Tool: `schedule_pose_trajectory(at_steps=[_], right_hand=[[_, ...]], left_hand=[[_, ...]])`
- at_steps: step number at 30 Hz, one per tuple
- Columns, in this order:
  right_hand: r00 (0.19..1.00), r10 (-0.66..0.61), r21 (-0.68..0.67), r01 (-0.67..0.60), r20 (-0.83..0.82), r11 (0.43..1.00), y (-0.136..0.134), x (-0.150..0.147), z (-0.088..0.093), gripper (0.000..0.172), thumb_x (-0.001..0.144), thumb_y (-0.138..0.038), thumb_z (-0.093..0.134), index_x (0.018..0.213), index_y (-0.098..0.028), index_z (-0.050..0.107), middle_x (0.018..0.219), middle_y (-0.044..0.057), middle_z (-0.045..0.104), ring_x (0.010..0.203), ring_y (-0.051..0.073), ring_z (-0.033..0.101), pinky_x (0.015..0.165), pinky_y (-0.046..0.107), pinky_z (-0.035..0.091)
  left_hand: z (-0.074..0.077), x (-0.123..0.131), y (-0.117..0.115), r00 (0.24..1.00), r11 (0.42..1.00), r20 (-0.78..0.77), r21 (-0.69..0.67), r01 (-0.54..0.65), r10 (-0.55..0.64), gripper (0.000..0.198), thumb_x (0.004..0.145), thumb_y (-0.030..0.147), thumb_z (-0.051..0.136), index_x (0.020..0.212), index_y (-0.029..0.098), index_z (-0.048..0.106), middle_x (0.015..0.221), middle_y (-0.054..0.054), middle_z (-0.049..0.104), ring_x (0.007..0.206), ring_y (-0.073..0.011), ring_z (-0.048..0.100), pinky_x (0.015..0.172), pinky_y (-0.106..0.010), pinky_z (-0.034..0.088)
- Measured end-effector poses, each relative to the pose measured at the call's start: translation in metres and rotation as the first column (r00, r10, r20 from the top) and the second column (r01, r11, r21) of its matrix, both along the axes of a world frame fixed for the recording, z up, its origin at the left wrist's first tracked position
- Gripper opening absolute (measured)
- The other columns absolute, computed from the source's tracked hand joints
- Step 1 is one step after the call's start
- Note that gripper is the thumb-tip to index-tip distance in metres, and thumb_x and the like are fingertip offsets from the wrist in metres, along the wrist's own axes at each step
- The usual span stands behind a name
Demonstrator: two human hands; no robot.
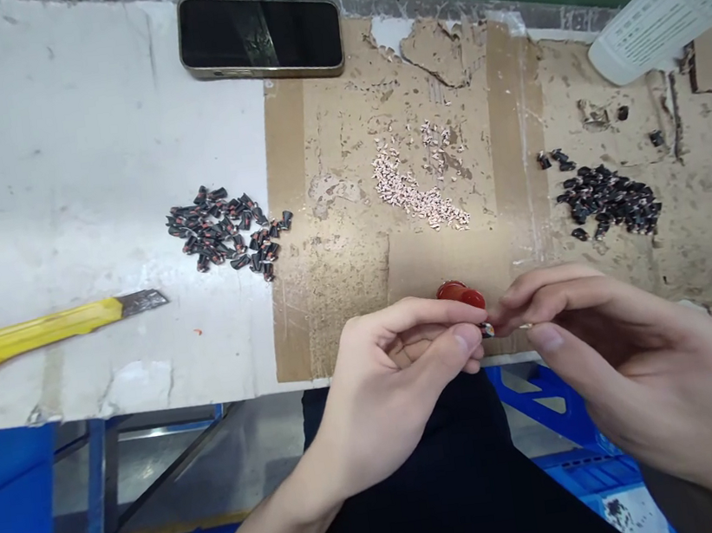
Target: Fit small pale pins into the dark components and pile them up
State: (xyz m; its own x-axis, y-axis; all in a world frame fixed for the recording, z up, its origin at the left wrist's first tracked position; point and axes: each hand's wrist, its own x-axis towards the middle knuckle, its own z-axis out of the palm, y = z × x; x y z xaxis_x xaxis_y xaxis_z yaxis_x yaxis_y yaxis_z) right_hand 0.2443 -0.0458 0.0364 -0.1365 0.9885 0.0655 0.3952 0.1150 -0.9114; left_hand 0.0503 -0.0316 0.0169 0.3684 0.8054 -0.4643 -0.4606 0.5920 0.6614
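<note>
Along the near edge of the white tabletop [54, 166], what was held?

The left hand [398, 383] and right hand [631, 361] were together, fingertips meeting just over that edge. The left thumb and forefinger pinched a small dark-and-pale cylindrical part [486, 331]. The right fingertips [534, 295] closed beside it, though the view did not settle whether they gripped it too.

What lay nearest the hands?

Two glossy red rounded pieces [460, 293], of uncertain kind, sat just beyond the left fingertips on a taped cardboard sheet [350, 320]. Farther up the sheet lay a scatter of pale pink bits [412, 193] and, toward the right, a heap of black parts [606, 200]. A second black heap [220, 232] sat mainly on the white surface, beside the cardboard's left side.

What was the likeliest failure?

Probably the pinch itself. A part so small, held only at the fingertips, could have slipped if the grip loosened, falling past the near edge toward the blue plastic crate [573, 474] below.

Any other risk?

A knuckle swung forward could have nudged the red pieces or scattered the pale bits. The bare blade of the yellow utility knife [43, 334], out toward the left edge, could have cut a hand reaching carelessly across it.
</note>
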Motion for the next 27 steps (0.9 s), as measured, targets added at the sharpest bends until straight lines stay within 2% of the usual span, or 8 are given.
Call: schedule_pose_trajectory(at_steps=[4,10,15,19,24,27], right_hand=[[0.999,0.020,0.006,-0.020,-0.034,1.000,0.001,-0.004,0.000,0.018,0.095,-0.005,0.068,0.099,-0.022,0.070,0.104,0.000,0.072,0.099,0.009,0.072,0.084,0.012,0.060],[0.998,0.056,0.021,-0.055,-0.034,0.998,0.000,-0.003,-0.001,0.021,0.093,-0.003,0.069,0.101,-0.023,0.071,0.105,0.002,0.073,0.100,0.011,0.072,0.082,0.016,0.063],[0.995,0.092,0.037,-0.093,0.027,0.995,0.000,0.000,0.002,0.022,0.090,-0.003,0.073,0.102,-0.022,0.072,0.106,0.003,0.074,0.098,0.014,0.073,0.082,0.022,0.064],[0.989,0.126,0.066,-0.131,0.080,0.989,0.009,0.000,0.007,0.018,0.088,-0.005,0.077,0.095,-0.022,0.075,0.100,0.001,0.078,0.092,0.012,0.076,0.083,0.020,0.063],[0.995,0.096,0.012,-0.096,0.010,0.995,0.016,0.002,0.006,0.016,0.086,-0.009,0.082,0.090,-0.025,0.081,0.095,-0.001,0.082,0.086,0.012,0.079,0.075,0.016,0.066],[0.996,0.073,-0.001,-0.074,-0.055,0.997,0.015,0.003,0.006,0.020,0.087,-0.012,0.082,0.098,-0.029,0.082,0.100,-0.002,0.083,0.089,0.015,0.081,0.073,0.019,0.068]], left_hand=[[-0.001,-0.003,0.003,0.995,0.999,0.088,-0.032,0.040,-0.037,0.015,0.093,0.007,0.076,0.091,0.018,0.086,0.075,0.003,0.079,0.068,-0.0032,0.071,0.070,-0.007,0.059],[-0.001,-0.002,0.003,0.991,0.997,0.125,-0.055,0.056,-0.049,0.011,0.092,0.009,0.078,0.092,0.016,0.086,0.075,0.001,0.078,0.068,-0.0040,0.071,0.069,-0.008,0.059],[0.000,-0.002,0.003,0.990,0.995,0.135,-0.075,0.061,-0.051,0.007,0.091,0.012,0.081,0.092,0.015,0.086,0.076,0.000,0.079,0.068,-0.0041,0.071,0.070,-0.009,0.059],[0.004,-0.003,0.004,0.987,0.992,0.152,-0.107,0.063,-0.047,0.004,0.085,0.014,0.088,0.090,0.015,0.086,0.074,0.000,0.079,0.068,-0.0044,0.071,0.070,-0.009,0.059],[0.009,-0.001,0.001,0.991,0.990,0.137,-0.141,0.024,-0.004,0.005,0.090,0.013,0.082,0.088,0.016,0.086,0.074,0.000,0.080,0.067,-0.0041,0.072,0.069,-0.008,0.059],[0.007,0.002,-0.001,0.986,0.987,0.162,-0.161,-0.025,0.051,0.002,0.088,0.015,0.085,0.087,0.016,0.085,0.073,0.001,0.079,0.066,-0.0046,0.073,0.068,-0.009,0.059]])
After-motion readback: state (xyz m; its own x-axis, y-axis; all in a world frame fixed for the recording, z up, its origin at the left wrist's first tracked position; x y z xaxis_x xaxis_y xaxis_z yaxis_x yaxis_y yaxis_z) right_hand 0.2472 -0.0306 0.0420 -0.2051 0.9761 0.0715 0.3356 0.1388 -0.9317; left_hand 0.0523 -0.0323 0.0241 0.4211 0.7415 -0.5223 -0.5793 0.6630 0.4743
